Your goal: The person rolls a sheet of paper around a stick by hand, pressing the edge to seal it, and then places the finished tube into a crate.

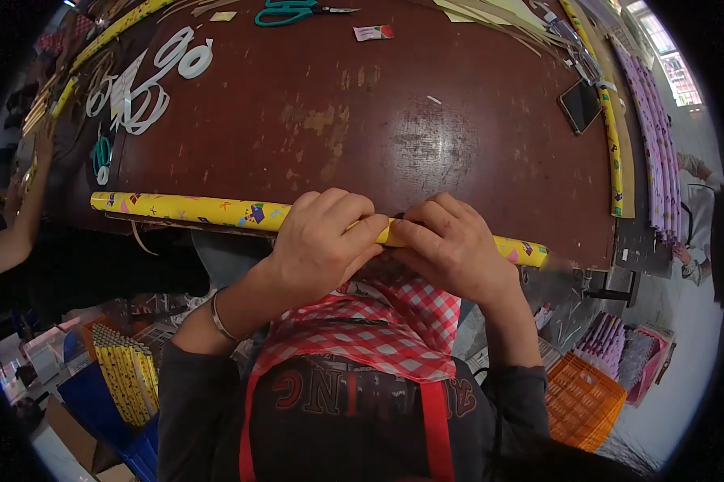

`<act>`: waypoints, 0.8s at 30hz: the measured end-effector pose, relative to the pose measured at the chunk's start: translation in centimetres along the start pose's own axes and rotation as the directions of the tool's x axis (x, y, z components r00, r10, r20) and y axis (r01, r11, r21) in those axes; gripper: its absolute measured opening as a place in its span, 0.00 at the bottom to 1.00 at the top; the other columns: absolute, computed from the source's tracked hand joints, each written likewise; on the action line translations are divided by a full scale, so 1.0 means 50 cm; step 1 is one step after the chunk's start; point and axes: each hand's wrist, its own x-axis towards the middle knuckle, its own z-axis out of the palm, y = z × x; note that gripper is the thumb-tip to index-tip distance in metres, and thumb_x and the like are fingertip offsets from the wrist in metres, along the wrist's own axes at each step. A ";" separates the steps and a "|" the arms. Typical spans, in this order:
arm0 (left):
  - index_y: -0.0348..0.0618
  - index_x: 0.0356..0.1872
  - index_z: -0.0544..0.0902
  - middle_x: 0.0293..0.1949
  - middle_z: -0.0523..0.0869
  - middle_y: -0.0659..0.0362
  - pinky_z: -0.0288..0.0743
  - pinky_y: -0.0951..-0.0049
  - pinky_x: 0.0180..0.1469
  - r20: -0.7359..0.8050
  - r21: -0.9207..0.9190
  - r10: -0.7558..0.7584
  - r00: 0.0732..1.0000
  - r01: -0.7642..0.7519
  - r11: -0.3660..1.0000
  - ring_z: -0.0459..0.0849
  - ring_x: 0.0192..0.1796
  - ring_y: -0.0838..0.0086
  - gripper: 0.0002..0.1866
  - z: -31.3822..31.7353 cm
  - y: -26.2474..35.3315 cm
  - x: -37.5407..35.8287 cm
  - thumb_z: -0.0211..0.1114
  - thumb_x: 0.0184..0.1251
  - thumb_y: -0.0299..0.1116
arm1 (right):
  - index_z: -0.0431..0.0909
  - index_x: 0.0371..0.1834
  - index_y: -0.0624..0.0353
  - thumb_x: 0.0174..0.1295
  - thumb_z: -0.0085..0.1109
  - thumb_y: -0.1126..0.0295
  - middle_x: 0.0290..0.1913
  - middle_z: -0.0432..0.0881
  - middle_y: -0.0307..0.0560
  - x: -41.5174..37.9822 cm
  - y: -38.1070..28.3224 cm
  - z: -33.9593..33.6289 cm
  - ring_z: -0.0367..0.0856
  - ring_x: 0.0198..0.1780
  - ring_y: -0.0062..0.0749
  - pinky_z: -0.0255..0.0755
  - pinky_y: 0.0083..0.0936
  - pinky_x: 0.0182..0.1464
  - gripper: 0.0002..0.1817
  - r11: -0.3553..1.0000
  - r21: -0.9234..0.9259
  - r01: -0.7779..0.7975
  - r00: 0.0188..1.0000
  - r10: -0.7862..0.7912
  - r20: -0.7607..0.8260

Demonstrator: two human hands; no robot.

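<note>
A long yellow roll of patterned wrapping paper (193, 210) lies along the near edge of the brown table (257, 145). Around its middle my left hand (323, 233) is closed, fingers bent over the top. Just to the right my right hand (450, 245) grips the same roll, its fingers curled. Only a short stretch of yellow paper shows between the two hands. The roll's left end sticks out far beyond my left hand, and a shorter end shows past my right. My thumbs are partly hidden under the fingers.
Green-handled scissors (285, 12) and a small packet (374, 33) lie at the far side. White tape strips (149, 100) are at left, a phone (580, 106) at right. Another yellow roll (611, 153) lies along the right edge. A co-worker's arm (26, 213) is at far left; an orange crate (584, 400) stands below.
</note>
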 end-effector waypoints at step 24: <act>0.45 0.43 0.86 0.42 0.82 0.61 0.70 0.62 0.41 -0.061 0.004 0.017 0.998 -0.017 1.000 0.82 0.43 0.66 0.19 0.013 -0.009 -0.014 0.78 0.47 0.34 | 0.82 0.40 0.55 0.46 0.75 0.70 0.41 0.80 0.41 -0.002 -0.001 0.002 0.81 0.41 0.38 0.78 0.33 0.41 0.17 1.000 -0.008 0.005 0.999 -0.005 -0.032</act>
